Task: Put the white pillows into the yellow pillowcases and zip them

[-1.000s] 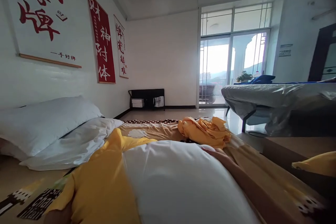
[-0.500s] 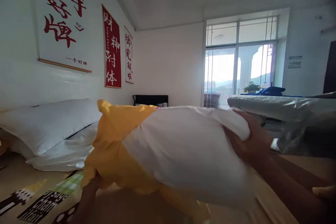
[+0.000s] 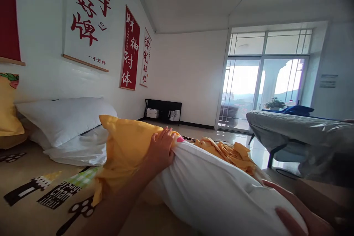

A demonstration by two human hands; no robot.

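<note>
Fingers of the left hand (image 3: 162,147) pinch the yellow pillowcase (image 3: 124,151) edge around the white pillow (image 3: 212,191). At 4 o'clock, the right hand (image 3: 298,214) cups the pillow's bare end. Crumpled yellow cloth (image 3: 226,151) lies at 1 o'clock, white pillows (image 3: 66,121) at 10.

2 white pillows (image 3: 66,120), 3 wall scrolls (image 3: 130,48).

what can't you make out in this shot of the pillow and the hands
Head view only:
- Right hand: cut off by the bottom edge; its palm is behind the pillow.
- Pillow's far end: inside the yellow case.
- Left hand: fingertips buried in the case's edge.
- Boxes on the black rack: too small to identify.
- Yellow cloth: partly behind the pillow.
</note>
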